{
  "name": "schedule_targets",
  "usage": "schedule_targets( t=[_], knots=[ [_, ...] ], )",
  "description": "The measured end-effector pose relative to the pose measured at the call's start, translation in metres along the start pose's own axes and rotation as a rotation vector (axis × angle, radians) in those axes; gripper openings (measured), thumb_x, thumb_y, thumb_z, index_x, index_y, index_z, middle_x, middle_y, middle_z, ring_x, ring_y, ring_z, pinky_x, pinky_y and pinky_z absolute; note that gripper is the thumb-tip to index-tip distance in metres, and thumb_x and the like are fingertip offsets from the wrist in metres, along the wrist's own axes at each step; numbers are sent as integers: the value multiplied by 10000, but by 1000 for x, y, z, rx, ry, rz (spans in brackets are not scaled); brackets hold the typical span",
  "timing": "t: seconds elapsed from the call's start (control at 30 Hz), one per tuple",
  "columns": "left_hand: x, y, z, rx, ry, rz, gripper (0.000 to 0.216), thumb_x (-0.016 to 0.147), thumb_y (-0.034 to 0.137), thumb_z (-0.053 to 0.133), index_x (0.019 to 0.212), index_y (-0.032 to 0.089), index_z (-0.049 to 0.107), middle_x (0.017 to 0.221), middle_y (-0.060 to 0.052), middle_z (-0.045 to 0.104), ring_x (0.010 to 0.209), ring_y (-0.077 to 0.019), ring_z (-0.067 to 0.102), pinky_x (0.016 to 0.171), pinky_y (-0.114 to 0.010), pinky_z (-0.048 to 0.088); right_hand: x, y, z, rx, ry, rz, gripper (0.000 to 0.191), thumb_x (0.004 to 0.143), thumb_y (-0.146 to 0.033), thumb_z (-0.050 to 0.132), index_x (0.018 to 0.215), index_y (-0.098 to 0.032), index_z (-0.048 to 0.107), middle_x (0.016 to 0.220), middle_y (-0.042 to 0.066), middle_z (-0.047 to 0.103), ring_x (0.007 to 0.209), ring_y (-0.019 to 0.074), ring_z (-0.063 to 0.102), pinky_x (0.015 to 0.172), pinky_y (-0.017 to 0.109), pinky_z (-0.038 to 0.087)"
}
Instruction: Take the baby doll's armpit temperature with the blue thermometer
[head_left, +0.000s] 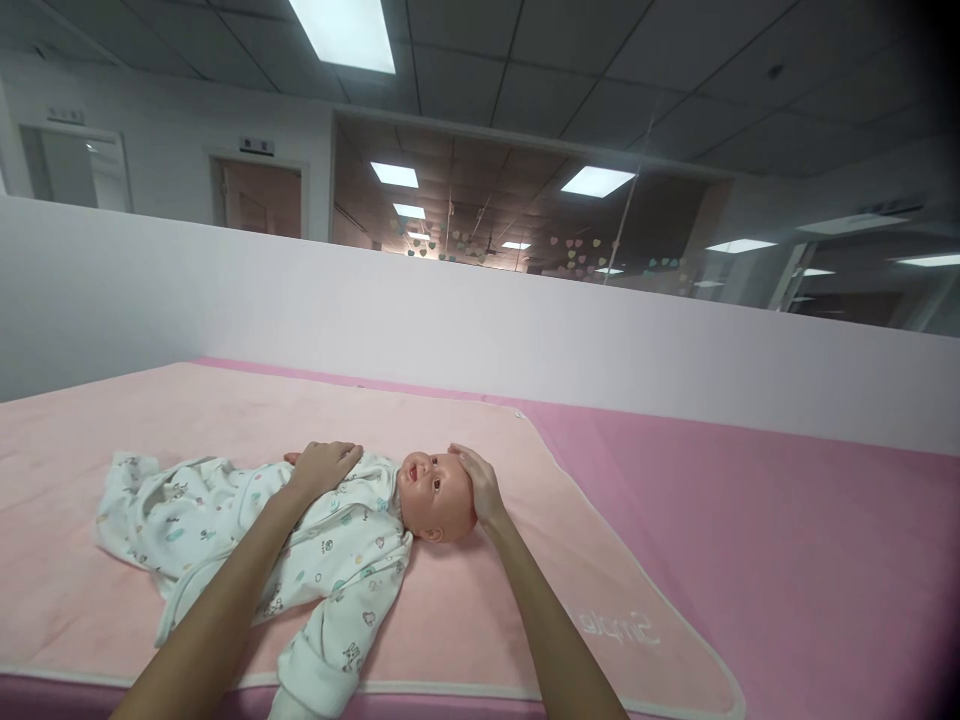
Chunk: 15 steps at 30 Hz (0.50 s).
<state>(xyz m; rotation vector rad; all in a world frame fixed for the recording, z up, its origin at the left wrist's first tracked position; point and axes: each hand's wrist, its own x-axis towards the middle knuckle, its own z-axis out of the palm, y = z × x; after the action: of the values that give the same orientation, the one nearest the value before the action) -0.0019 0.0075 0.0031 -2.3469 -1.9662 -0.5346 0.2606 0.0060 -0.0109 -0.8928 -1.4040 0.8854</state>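
Note:
A baby doll (pixel 439 497) lies on its back, its head to the right and its legs to the left. It wears a white onesie (pixel 322 540) printed with small coloured figures. My left hand (pixel 326 467) rests flat on the doll's chest, fingers stretched toward its far side. Against the crown of the doll's head lies my right hand (pixel 478 483), its fingers extended and cupped along the top. Neither hand is closed round the doll. One sleeve of the onesie hangs toward me at the near edge.
Under the doll is a pale pink blanket (pixel 480 620) with white edging and lettering at its right corner. A darker pink mat (pixel 787 540) lies beneath it. Behind runs a low white wall (pixel 465 330), with windows and a doorway (pixel 262 197) beyond.

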Motion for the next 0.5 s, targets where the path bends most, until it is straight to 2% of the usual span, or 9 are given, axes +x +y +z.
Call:
schedule_targets(
  t=[0.1,0.17,0.23,0.37,0.5],
  knots=[
    [-1,1,0,0,6,3,439,847,364,217,752,199,612,830,-76,677,750,-257,591,707,-333,350,-3,2,0,-57,107,-59,471,749,-442,520,1149,-197,563,1281,62,509,1230,202,398,1042,332,283],
    [-1,2,-1,-1,6,2,439,844,363,225,759,197,622,838,-81,677,755,-258,591,711,-332,351,-4,2,-1,-71,120,-77,499,756,-459,516,1186,-207,534,1302,49,487,1260,189,357,1056,325,255],
    [-2,3,-2,-6,5,-13,444,842,364,230,761,197,633,836,-83,677,762,-263,590,720,-338,351,-4,1,-1,-70,86,-69,472,760,-470,509,1143,-200,566,1253,54,533,1223,196,405,1036,327,288],
    [-2,4,-4,-24,10,-45,443,839,374,245,763,204,647,828,-79,679,777,-273,584,740,-358,349,-1,-2,-3,-57,-36,-31,383,761,-473,495,896,-157,664,1002,88,665,969,224,583,878,336,437],
    [0,0,-1,-55,7,-32,455,833,395,250,789,206,662,865,-91,685,811,-293,589,753,-380,354,2,-2,-2,-39,-65,-15,368,761,-458,495,845,-144,668,969,91,672,928,221,593,853,332,444]
  ],
)
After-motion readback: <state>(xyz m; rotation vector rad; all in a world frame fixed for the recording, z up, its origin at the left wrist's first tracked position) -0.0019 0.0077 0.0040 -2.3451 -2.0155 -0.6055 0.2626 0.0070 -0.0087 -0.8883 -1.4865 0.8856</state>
